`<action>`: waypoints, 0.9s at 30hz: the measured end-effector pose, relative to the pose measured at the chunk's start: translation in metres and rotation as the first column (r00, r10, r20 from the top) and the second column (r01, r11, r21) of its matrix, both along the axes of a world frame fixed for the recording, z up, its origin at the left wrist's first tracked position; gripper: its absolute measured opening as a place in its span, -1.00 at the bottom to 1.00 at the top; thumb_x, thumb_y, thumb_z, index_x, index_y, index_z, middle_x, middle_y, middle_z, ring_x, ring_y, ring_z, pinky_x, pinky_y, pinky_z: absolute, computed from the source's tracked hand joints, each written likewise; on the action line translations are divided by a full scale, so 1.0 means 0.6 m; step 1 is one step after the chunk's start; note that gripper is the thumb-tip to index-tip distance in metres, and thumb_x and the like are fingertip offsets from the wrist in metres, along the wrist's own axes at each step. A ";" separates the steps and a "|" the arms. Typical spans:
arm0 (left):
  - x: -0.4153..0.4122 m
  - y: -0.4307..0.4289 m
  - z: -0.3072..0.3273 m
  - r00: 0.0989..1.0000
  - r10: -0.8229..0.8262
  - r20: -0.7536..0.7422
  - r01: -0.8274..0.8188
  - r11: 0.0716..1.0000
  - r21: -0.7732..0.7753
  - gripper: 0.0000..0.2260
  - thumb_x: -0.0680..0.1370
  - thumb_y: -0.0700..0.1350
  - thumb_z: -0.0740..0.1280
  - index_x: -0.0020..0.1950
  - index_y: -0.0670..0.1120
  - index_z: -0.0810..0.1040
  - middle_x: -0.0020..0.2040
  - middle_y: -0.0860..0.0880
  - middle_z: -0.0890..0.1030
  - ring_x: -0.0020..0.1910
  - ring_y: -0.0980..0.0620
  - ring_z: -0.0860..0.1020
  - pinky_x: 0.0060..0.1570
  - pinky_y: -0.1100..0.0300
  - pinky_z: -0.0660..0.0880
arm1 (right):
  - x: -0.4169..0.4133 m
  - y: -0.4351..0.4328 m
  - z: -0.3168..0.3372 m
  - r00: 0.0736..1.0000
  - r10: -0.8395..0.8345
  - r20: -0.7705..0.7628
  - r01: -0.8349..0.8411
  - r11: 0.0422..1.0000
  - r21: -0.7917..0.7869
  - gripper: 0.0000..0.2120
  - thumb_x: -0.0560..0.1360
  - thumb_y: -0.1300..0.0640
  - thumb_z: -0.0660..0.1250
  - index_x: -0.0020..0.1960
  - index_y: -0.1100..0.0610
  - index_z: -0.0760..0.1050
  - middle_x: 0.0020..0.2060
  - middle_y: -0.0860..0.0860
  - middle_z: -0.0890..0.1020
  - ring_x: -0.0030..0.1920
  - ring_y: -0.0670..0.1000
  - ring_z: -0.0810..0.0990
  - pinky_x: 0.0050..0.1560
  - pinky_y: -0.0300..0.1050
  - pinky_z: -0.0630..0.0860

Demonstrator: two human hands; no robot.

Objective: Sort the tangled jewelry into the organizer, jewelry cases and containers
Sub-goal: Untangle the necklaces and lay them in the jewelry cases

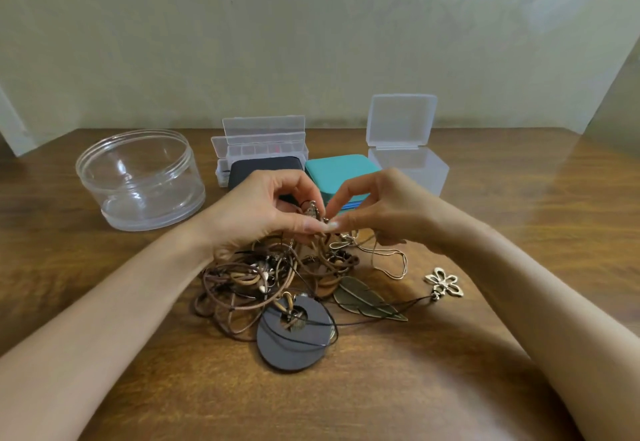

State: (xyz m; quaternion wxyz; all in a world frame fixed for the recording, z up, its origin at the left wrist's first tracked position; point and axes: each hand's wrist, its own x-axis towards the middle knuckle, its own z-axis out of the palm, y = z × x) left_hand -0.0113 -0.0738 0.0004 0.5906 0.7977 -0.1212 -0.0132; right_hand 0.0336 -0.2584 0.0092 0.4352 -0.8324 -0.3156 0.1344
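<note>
Wooden table, left hand and right hand, grips pinching top of jewelry tangle, rest beneath

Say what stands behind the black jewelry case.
A clear compartment organizer, lid up, stands right behind the black case. The case covers its lower front, so contents there cannot be seen.

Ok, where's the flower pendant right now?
In the head view, the flower pendant lies right of the leaf pendant, just inside the right forearm.

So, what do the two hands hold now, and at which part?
The left hand and right hand both pinch a small metal charm atop the jewelry tangle; the exact grip point is hidden.
</note>
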 end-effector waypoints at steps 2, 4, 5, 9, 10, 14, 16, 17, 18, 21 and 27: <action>0.001 0.000 -0.003 1.000 -0.002 -0.008 0.002 1.000 0.019 -0.76 0.23 -0.22 0.46 -0.14 -0.13 0.55 -0.16 -0.10 0.60 -0.22 -0.02 0.66 -0.23 0.21 0.60 | -0.001 0.005 -0.003 0.994 0.008 0.109 -0.007 1.000 -0.011 -0.95 0.42 0.19 0.45 -0.16 0.11 0.58 -0.65 -0.19 0.45 -0.63 -0.18 0.35 -0.58 -0.43 0.21; 0.001 0.002 -0.002 0.999 0.033 0.005 -0.034 0.998 0.048 -0.77 0.22 -0.19 0.47 -0.15 -0.12 0.56 -0.17 -0.11 0.61 -0.22 -0.01 0.65 -0.23 0.21 0.60 | -0.003 0.007 -0.004 0.982 0.009 0.187 -0.005 1.000 -0.023 -0.94 0.43 0.21 0.44 -0.18 0.09 0.58 -0.63 -0.24 0.48 -0.58 -0.25 0.43 -0.56 -0.45 0.26; 0.001 0.004 0.000 0.998 0.054 0.028 -0.056 0.996 0.070 -0.78 0.22 -0.16 0.48 -0.17 -0.09 0.58 -0.18 -0.09 0.63 -0.22 0.03 0.64 -0.22 0.22 0.60 | -0.004 0.007 -0.004 0.979 0.007 0.205 -0.003 1.000 -0.020 -0.95 0.43 0.20 0.44 -0.17 0.09 0.59 -0.62 -0.24 0.49 -0.57 -0.26 0.44 -0.54 -0.45 0.28; 0.001 0.013 0.014 0.993 0.063 0.102 -0.073 0.992 0.101 -0.81 0.23 -0.12 0.46 -0.19 -0.07 0.59 -0.26 0.04 0.67 -0.26 0.17 0.60 -0.22 0.36 0.54 | -0.004 0.001 0.000 0.988 -0.030 0.149 0.011 0.992 0.125 -0.93 0.43 0.21 0.44 -0.21 0.15 0.57 -0.60 -0.10 0.48 -0.59 -0.15 0.32 -0.55 -0.30 0.24; 0.001 0.015 0.016 0.993 0.064 0.101 -0.075 0.992 0.104 -0.81 0.23 -0.12 0.45 -0.19 -0.07 0.59 -0.27 0.04 0.67 -0.26 0.18 0.59 -0.21 0.35 0.52 | -0.003 0.000 0.001 0.992 -0.043 0.118 0.021 0.983 0.185 -0.92 0.43 0.22 0.44 -0.22 0.17 0.56 -0.58 -0.06 0.47 -0.57 -0.09 0.29 -0.55 -0.24 0.22; 0.001 0.018 0.015 0.999 0.022 0.039 -0.028 0.987 0.160 -0.83 0.25 -0.12 0.46 -0.19 -0.04 0.60 -0.23 0.01 0.65 -0.24 0.17 0.58 -0.20 0.33 0.52 | -0.005 0.002 -0.001 0.996 -0.042 0.081 0.018 0.961 0.277 -0.90 0.44 0.24 0.43 -0.22 0.19 0.53 -0.61 -0.04 0.44 -0.57 -0.03 0.25 -0.56 -0.24 0.21; 0.002 0.020 0.015 1.000 0.000 0.014 -0.002 0.983 0.181 -0.88 0.30 -0.17 0.46 -0.20 -0.04 0.59 -0.27 0.04 0.63 -0.26 0.19 0.57 -0.23 0.37 0.52 | -0.005 0.002 -0.003 0.995 -0.038 0.097 0.013 0.968 0.250 -0.90 0.44 0.25 0.42 -0.22 0.20 0.53 -0.61 -0.04 0.46 -0.57 -0.01 0.27 -0.57 -0.23 0.23; 0.004 0.022 0.015 1.000 0.001 0.018 -0.004 0.982 0.190 -0.89 0.34 -0.21 0.45 -0.20 -0.05 0.59 -0.27 0.05 0.62 -0.26 0.20 0.57 -0.24 0.38 0.51 | -0.004 0.000 -0.003 0.993 -0.038 0.114 0.011 0.974 0.225 -0.90 0.44 0.25 0.42 -0.22 0.20 0.53 -0.61 -0.04 0.47 -0.57 0.00 0.29 -0.57 -0.23 0.25; 0.005 0.024 0.014 1.000 0.009 0.026 -0.014 0.980 0.198 -0.89 0.38 -0.26 0.43 -0.20 -0.06 0.59 -0.27 0.04 0.62 -0.26 0.19 0.56 -0.25 0.38 0.51 | -0.002 -0.001 -0.003 0.990 -0.035 0.138 0.008 0.981 0.192 -0.90 0.45 0.26 0.42 -0.23 0.20 0.53 -0.61 -0.04 0.48 -0.58 -0.02 0.31 -0.57 -0.23 0.26; 0.007 0.023 0.012 0.997 0.046 0.058 -0.054 0.985 0.162 -0.84 0.44 -0.32 0.38 -0.21 -0.05 0.57 -0.27 0.05 0.63 -0.25 0.18 0.58 -0.27 0.37 0.51 | -0.002 0.000 -0.005 0.975 -0.010 0.220 -0.001 0.999 0.048 -0.89 0.45 0.26 0.41 -0.23 0.17 0.53 -0.63 -0.12 0.49 -0.62 -0.15 0.38 -0.54 -0.38 0.27; -0.017 0.052 0.043 0.935 -0.332 -0.128 0.354 0.900 0.254 -0.83 0.43 0.05 0.42 -0.08 -0.02 0.64 -0.10 -0.03 0.67 -0.03 0.03 0.63 -0.02 0.23 0.53 | 0.007 -0.003 -0.003 0.990 -0.123 0.072 0.110 0.979 0.170 -0.89 0.40 0.22 0.45 -0.26 0.18 0.55 -0.55 -0.03 0.55 -0.57 -0.04 0.34 -0.58 -0.26 0.29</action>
